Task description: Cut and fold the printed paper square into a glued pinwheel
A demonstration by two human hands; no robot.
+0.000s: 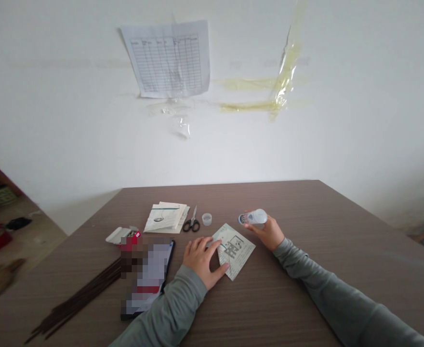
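Observation:
My left hand (202, 260) lies flat with fingers spread on the left edge of a printed paper sheet (237, 249) on the brown table (306, 270). My right hand (267, 232) is closed around a small white bottle (254, 217), held on its side just above the table beyond the sheet, its open end pointing left. A small clear cap (206, 219) stands on the table left of the bottle.
Scissors (191, 222) and a stack of paper envelopes (166, 217) lie behind my left hand. A small open box (124, 235), a pixelated flat object (147, 279) and a bundle of thin dark sticks (78, 301) lie at the left. A table sheet (168, 58) is taped to the wall.

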